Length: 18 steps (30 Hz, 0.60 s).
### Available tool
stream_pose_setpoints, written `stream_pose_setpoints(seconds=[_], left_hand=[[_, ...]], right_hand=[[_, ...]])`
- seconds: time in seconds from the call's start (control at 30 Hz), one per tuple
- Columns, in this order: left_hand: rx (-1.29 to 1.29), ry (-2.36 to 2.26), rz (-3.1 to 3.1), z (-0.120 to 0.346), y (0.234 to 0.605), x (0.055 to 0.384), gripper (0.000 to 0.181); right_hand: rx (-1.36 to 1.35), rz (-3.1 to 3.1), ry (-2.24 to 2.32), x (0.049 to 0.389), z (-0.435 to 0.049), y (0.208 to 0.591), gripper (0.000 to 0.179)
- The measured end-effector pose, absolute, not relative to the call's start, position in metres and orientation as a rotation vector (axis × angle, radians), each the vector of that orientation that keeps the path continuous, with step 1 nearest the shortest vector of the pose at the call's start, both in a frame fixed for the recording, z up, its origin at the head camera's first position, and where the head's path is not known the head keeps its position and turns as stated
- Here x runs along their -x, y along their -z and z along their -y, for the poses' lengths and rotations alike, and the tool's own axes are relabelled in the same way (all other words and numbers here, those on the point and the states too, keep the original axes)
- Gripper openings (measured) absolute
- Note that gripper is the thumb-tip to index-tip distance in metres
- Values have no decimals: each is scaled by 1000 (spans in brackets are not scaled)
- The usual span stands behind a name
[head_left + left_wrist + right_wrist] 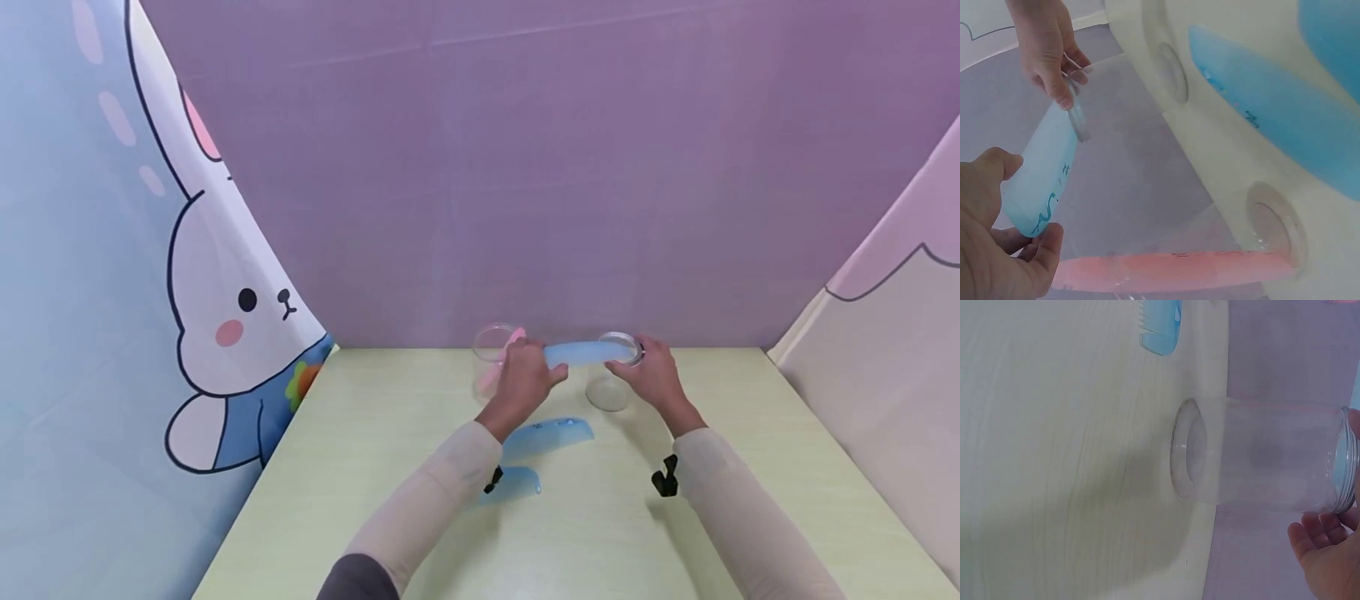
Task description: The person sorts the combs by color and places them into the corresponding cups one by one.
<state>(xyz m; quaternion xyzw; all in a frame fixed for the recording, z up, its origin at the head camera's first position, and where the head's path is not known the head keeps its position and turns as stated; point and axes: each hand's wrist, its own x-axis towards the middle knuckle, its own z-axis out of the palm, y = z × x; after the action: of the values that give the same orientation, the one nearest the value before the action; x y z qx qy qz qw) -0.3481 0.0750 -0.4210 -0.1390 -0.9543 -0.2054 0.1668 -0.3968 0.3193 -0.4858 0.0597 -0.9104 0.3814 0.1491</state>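
Observation:
My left hand [522, 377] pinches one end of a translucent blue comb [1041, 169] between thumb and fingers, above the table. The comb lies nearly level in the head view, and its far end reaches the mouth of a clear plastic jar [1272, 456]. Around that jar's ringed rim, my right hand [654, 380] grips with thumb and fingers; the jar stands upright. Behind my left hand is a second clear jar [482, 375] with a pink comb [1179, 270] leaning inside it. My left hand partly hides this jar in the head view.
Two more blue combs lie on the pale wooden table [600, 533]: one comb [551, 437] in front of the jars, another comb [517, 483] nearer, partly behind my left sleeve. A purple backdrop [525, 183] rises at the table's back edge, with printed cloth at both sides.

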Motion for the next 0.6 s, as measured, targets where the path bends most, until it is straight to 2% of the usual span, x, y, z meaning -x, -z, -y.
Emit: stream_pose_setpoints(seconds=[0.2, 0.37, 0.6], left_hand=[[419, 558, 2681, -87, 412, 353, 38], [430, 640, 2683, -99, 409, 356, 50], [565, 827, 2560, -109, 407, 359, 55]], right_hand=[[-164, 2606, -1095, 396, -320, 486, 64], [-183, 2593, -1106, 397, -319, 487, 64], [-171, 2585, -1112, 398, -319, 487, 65]])
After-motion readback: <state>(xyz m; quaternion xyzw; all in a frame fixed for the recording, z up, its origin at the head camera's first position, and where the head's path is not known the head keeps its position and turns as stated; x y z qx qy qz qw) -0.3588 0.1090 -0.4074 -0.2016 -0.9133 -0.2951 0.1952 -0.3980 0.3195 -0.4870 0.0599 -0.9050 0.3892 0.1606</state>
